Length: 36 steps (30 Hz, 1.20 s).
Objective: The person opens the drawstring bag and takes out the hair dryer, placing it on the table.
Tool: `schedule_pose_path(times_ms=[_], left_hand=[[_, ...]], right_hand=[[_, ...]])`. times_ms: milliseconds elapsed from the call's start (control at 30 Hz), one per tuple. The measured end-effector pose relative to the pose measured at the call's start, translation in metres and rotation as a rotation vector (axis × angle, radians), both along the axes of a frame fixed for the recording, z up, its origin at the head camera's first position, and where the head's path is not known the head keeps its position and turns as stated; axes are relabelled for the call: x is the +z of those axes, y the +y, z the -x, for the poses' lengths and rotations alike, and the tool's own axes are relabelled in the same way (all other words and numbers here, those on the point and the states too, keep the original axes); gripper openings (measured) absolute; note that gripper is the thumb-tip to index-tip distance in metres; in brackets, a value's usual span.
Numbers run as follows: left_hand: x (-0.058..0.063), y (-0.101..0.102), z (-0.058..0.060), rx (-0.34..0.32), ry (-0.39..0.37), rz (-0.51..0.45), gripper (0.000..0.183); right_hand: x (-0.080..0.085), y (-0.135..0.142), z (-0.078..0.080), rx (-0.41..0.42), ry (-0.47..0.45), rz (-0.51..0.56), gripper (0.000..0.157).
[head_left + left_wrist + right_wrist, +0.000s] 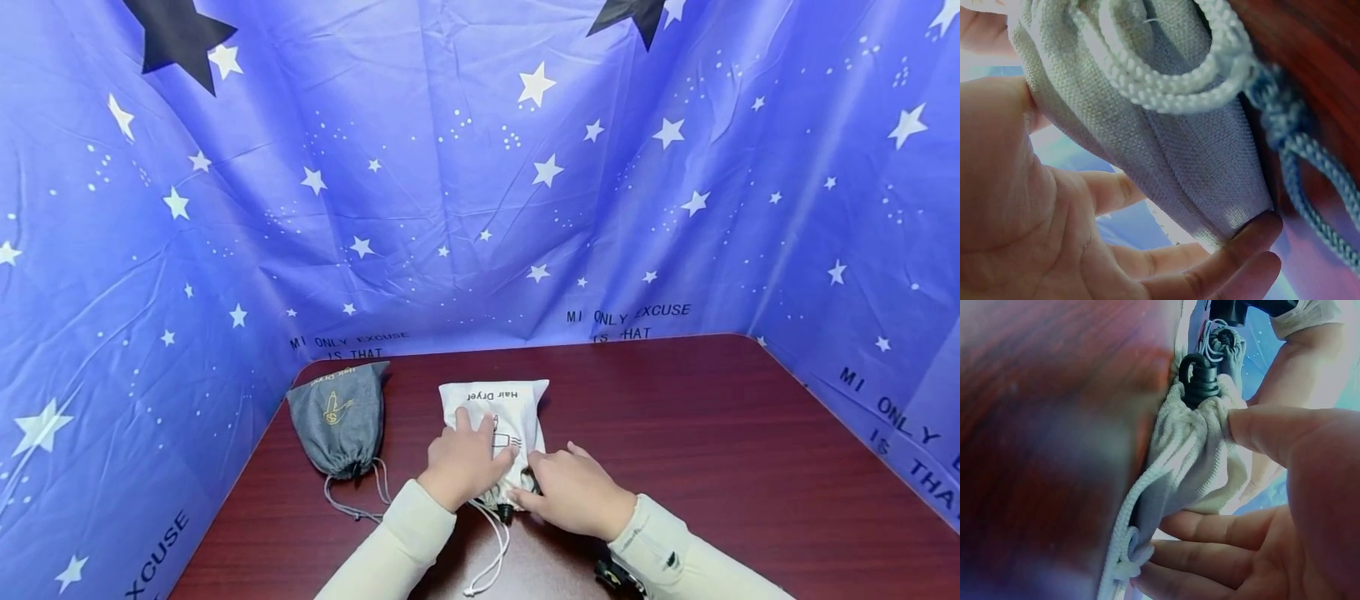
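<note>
A white drawstring bag (531, 417), printed "Hair Dryer" upside down to me, lies on the table with its gathered mouth toward me. My left hand (467, 458) rests on the bag's left and upper face with its fingers extended. From the other side, my right hand (577, 492) touches the bag near the mouth; in the right wrist view its thumb (1266, 431) presses the fabric and the fairly straight fingers lie along the bag's side. A black ribbed piece with a loop (1200, 384) pokes out of the mouth. The white cord (497, 567) trails toward me.
A grey drawstring bag (322, 425) with yellow print lies to the left, its grey cord (348, 508) loose on the dark red wooden table (675, 417). Beneath my right wrist sits a black object (618, 577). A blue star-patterned curtain (450, 208) surrounds the table.
</note>
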<state>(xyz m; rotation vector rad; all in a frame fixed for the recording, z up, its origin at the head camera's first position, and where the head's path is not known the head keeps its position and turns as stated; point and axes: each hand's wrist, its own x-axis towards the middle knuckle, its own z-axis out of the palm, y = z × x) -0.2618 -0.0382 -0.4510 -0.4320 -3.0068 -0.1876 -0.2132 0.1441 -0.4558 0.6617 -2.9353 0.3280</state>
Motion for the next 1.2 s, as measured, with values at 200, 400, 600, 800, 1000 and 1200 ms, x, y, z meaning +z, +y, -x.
schedule_pose_path(times_ms=[200, 400, 600, 800, 1000, 1200], left_hand=[[0.002, 0.005, -0.004, -0.012, 0.019, 0.01, 0.075], [0.005, 0.011, -0.009, -0.032, 0.029, 0.029, 0.075], [0.001, 0.016, -0.014, -0.041, 0.027, 0.064, 0.076], [-0.002, 0.019, -0.02, -0.049, 0.053, 0.078, 0.076], [0.0, 0.022, -0.026, -0.053, 0.058, 0.089, 0.075], [0.004, 0.02, -0.027, -0.042, 0.033, 0.109, 0.077]], right_hand=[[0.007, 0.003, -0.004, 0.014, 0.004, -0.018, 0.049], [0.016, 0.007, -0.01, 0.01, -0.012, -0.039, 0.043], [0.022, 0.008, -0.017, 0.006, -0.045, -0.074, 0.042], [0.025, 0.009, -0.021, 0.058, 0.0, -0.116, 0.041], [0.029, 0.011, -0.025, 0.092, 0.026, -0.121, 0.04], [0.029, 0.011, -0.026, 0.091, 0.02, -0.125, 0.041]])
